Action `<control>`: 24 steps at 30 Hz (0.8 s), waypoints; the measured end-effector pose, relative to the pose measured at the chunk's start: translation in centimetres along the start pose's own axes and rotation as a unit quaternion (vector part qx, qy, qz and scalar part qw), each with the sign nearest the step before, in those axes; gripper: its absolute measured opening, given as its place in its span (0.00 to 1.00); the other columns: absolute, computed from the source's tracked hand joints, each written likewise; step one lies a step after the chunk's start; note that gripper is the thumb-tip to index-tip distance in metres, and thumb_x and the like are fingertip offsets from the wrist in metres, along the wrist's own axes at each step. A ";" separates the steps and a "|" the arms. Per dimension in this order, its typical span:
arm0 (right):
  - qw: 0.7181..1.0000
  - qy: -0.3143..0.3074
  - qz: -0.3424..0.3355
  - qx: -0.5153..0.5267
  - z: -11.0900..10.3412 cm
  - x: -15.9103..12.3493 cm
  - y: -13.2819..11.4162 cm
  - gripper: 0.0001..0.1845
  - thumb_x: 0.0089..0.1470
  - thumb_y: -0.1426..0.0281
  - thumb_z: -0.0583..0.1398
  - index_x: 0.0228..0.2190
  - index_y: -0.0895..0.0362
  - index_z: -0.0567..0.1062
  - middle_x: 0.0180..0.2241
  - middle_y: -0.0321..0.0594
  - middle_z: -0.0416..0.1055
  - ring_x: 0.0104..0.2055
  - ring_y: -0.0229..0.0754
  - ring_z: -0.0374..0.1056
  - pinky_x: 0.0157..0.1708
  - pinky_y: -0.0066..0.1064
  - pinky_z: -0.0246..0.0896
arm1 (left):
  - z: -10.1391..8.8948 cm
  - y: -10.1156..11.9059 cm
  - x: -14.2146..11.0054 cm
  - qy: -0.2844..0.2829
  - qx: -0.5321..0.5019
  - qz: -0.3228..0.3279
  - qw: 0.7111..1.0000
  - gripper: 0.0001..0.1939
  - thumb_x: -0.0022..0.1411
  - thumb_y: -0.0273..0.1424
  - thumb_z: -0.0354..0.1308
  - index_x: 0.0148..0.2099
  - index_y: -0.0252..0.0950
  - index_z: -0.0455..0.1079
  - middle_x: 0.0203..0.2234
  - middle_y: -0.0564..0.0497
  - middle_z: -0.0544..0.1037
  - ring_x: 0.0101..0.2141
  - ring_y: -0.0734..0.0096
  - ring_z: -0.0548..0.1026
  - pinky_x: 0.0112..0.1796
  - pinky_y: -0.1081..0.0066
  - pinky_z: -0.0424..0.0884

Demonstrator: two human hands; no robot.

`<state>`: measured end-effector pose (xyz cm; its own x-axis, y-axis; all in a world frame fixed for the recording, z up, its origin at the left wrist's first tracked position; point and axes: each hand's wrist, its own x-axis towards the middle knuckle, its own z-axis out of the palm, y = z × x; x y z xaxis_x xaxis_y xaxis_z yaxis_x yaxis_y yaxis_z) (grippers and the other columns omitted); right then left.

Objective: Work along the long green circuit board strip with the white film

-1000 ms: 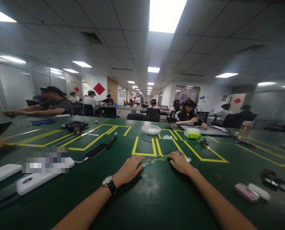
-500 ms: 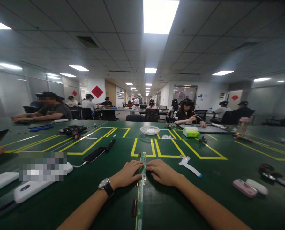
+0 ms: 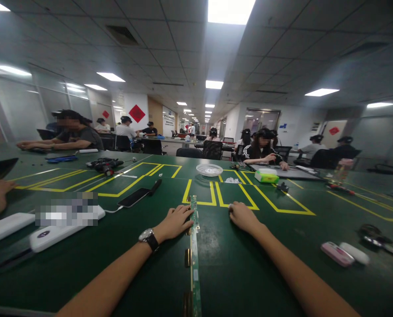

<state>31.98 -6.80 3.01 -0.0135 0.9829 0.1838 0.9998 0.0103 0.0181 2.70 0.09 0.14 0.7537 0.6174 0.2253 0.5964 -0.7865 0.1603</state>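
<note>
A long, narrow green circuit board (image 3: 195, 246) lies on the table, running away from me, with brown flex tabs along its left edge. My left hand (image 3: 174, 223), wearing a watch, holds the board near its far end, fingertips on top and thumb at the left edge. To the right of the board, and apart from it, my right hand (image 3: 244, 216) is closed. A bit of the white ribbon cable (image 3: 230, 206) pokes out at its fingertips; the remainder is hidden by the hand.
Yellow tape outlines (image 3: 199, 203) mark the green table. Beyond stand a clear round dish (image 3: 209, 170) and a green-white packet (image 3: 266, 176). To the left are a phone (image 3: 135, 197) and white power strip (image 3: 67, 226); a pink case (image 3: 337, 254) lies right. Co-workers sit across the table.
The board was turned from crosswise to lengthwise under both hands. My right hand then left it, moved right and took up the white ribbon cable. My left hand stayed on the board.
</note>
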 end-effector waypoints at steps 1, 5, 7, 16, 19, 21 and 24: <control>0.998 0.006 -0.057 0.023 0.1 -0.1 -1.3 0.13 0.56 0.73 0.51 0.38 0.59 0.75 0.40 0.46 0.70 0.44 0.44 0.64 0.47 0.33 0.56 | 0.0 0.0 0.0 -0.001 -0.001 -0.001 1.000 0.23 0.69 0.44 0.42 0.62 0.43 0.56 0.61 0.45 0.57 0.59 0.56 0.54 0.51 0.54 0.54; 0.956 0.044 -0.251 0.142 0.3 -0.9 -5.6 0.14 0.55 0.75 0.53 0.41 0.57 0.73 0.40 0.44 0.69 0.44 0.43 0.64 0.47 0.33 0.57 | 0.1 0.0 0.0 -0.003 -0.001 -0.002 1.000 0.24 0.69 0.44 0.42 0.63 0.42 0.56 0.61 0.44 0.58 0.58 0.55 0.54 0.50 0.54 0.55; 0.943 0.051 -0.282 0.166 0.3 -1.3 -6.6 0.14 0.55 0.76 0.52 0.42 0.57 0.73 0.40 0.44 0.69 0.45 0.43 0.64 0.47 0.34 0.58 | 0.1 -0.1 0.0 -0.003 0.000 -0.005 1.000 0.23 0.69 0.44 0.43 0.62 0.42 0.56 0.60 0.44 0.58 0.58 0.55 0.54 0.50 0.54 0.54; 0.962 0.081 -0.230 0.127 1.2 -1.2 -6.7 0.15 0.58 0.69 0.53 0.46 0.56 0.71 0.45 0.45 0.68 0.47 0.44 0.62 0.47 0.37 0.56 | -0.2 0.6 -0.1 -0.015 -0.027 0.004 1.000 0.24 0.69 0.47 0.41 0.62 0.46 0.56 0.62 0.47 0.55 0.58 0.54 0.53 0.51 0.54 0.52; 0.966 0.065 -0.227 0.102 1.2 -1.4 -6.8 0.16 0.60 0.67 0.51 0.48 0.53 0.71 0.47 0.44 0.68 0.48 0.45 0.62 0.45 0.37 0.56 | -0.2 0.6 -0.1 -0.019 -0.030 0.005 0.999 0.24 0.68 0.47 0.43 0.62 0.46 0.56 0.61 0.47 0.57 0.58 0.54 0.55 0.51 0.53 0.51; 0.967 0.066 -0.225 0.095 1.1 -1.4 -6.9 0.17 0.61 0.67 0.50 0.48 0.53 0.71 0.47 0.43 0.68 0.48 0.45 0.61 0.45 0.37 0.55 | -0.2 0.6 -0.1 -0.021 -0.032 0.007 0.999 0.24 0.67 0.46 0.44 0.62 0.46 0.57 0.60 0.47 0.58 0.57 0.54 0.55 0.51 0.53 0.51; 0.964 0.066 -0.240 0.094 0.9 -1.5 -7.1 0.17 0.62 0.68 0.49 0.49 0.54 0.70 0.50 0.43 0.68 0.50 0.45 0.60 0.45 0.37 0.55 | -0.2 0.5 -0.1 -0.020 -0.030 0.013 0.999 0.23 0.67 0.46 0.45 0.62 0.46 0.57 0.60 0.47 0.59 0.57 0.54 0.56 0.51 0.53 0.52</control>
<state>24.95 -8.22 1.71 -0.4646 0.8247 0.3225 0.8630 0.5033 -0.0437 2.89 -0.38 0.43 0.7797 0.5963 0.1910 0.5602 -0.8006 0.2124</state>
